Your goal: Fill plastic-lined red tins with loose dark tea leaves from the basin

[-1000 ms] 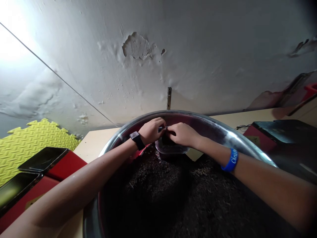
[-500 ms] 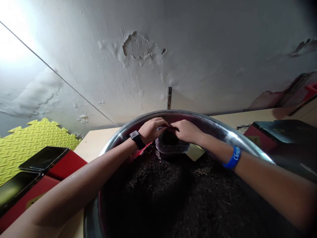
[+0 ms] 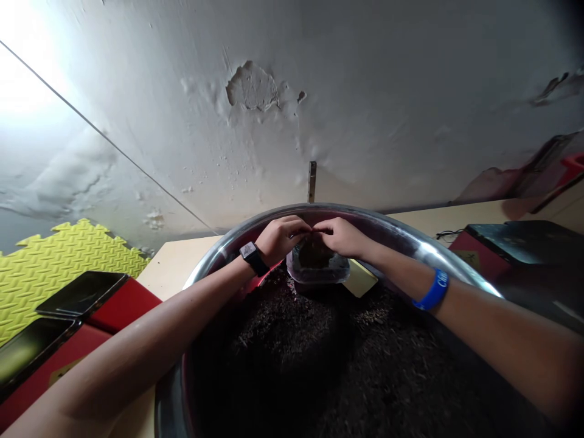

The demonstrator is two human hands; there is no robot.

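Observation:
A large metal basin [image 3: 429,252] in front of me holds a heap of dark loose leaves [image 3: 319,353]. At its far side a small clear plastic bag [image 3: 317,267] filled with the dark leaves stands on the heap. My left hand [image 3: 279,236], with a black watch on the wrist, and my right hand [image 3: 343,236], with a blue wristband on the forearm, meet above the bag. Both hands pinch the bag's top edge, fingertips almost touching.
Red boxes with dark glossy lids [image 3: 68,304] lie at the left on a pale table [image 3: 171,264]. Another red box with a dark lid [image 3: 515,246] sits at the right. A yellow foam mat [image 3: 59,255] and a peeling white wall [image 3: 292,109] stand behind.
My right hand has lifted off the bag's mouth and slid up to its top edge, so the dark contents now show. The left hand has hardly moved.

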